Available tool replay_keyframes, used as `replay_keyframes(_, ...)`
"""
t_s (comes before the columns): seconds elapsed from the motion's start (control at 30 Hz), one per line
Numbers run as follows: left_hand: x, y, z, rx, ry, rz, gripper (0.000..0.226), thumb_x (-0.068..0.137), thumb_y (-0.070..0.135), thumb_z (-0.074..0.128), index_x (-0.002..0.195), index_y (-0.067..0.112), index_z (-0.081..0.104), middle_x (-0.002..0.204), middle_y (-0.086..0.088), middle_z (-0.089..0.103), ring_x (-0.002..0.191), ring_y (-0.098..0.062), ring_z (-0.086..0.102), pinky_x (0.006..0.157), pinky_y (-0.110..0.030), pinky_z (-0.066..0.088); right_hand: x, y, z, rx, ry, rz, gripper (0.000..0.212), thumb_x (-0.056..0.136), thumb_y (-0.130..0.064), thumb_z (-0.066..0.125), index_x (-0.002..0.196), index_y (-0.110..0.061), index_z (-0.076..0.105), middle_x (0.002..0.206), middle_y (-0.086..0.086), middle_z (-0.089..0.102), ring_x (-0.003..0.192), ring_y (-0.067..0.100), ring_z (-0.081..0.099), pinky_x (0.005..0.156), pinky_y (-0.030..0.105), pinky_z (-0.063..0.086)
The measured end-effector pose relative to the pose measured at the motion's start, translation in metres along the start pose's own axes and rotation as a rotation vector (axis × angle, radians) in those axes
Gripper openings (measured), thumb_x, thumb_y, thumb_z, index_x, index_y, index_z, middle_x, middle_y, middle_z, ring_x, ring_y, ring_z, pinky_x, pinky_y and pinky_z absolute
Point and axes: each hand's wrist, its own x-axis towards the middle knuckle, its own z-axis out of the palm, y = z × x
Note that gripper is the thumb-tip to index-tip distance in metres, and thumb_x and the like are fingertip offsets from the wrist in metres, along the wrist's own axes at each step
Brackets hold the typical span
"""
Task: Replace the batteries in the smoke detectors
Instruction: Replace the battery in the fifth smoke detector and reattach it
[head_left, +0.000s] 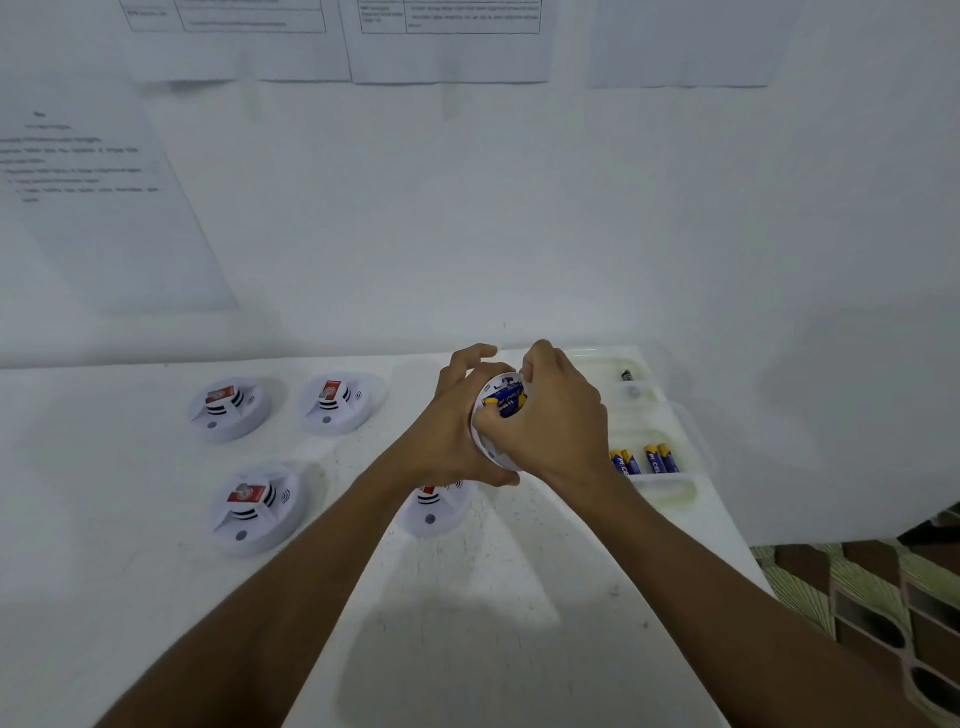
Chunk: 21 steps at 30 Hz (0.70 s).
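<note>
Detector (493, 384), round white plastic disc

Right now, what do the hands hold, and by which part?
The left hand grips a smoke detector by its rim; the right hand curls its fingers round the batteries in the back.

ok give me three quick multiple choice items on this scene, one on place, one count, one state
1. Where on the table is the tray? A left end B right end C middle
2. How many detectors lie on it unheld? A two B four C six
3. The held detector is? A untouched B gripped by left hand and right hand, batteries showing C in the tray
B, tray sits at the right edge; B, four lie there; B, both hands wrap it.
</note>
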Motion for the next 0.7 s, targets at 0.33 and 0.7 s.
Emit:
replay_keyframes(0.33, 0.005, -0.012, 0.005, 0.055, -0.034, -0.064, 0.1, 0.039, 0.056, 0.086, 0.123, 0.06, 0.031, 0.148, 0.005, 0.019, 0.126, 0.006, 0.032, 0.102, -0.005, 0.031, -0.003, 0.021, -0.004, 0.094, 0.043, -0.112, 0.049, 0.074, -0.053, 0.074, 0.102, -0.024, 0.045, 0.092, -0.007, 0.061, 0.08, 0.012, 0.059, 0.066, 0.027, 0.051)
replay_keyframes(0.7, 0.016, -0.002, 0.012, 0.006, -0.047, -0.033, 0.102, 0.04, 0.055, 0.085, 0.121, 0.073, 0.025, 0.143, 0.018, 0.018, 0.138, -0.019, 0.032, 0.112, -0.04, 0.039, 0.006, 0.054, 0.003, 0.21, 0.101, -0.388, 0.033, 0.081, -0.041, 0.061, 0.105, -0.023, 0.074, 0.127, 0.003, 0.063, 0.114, 0.022, 0.056, 0.091, 0.045, 0.049)
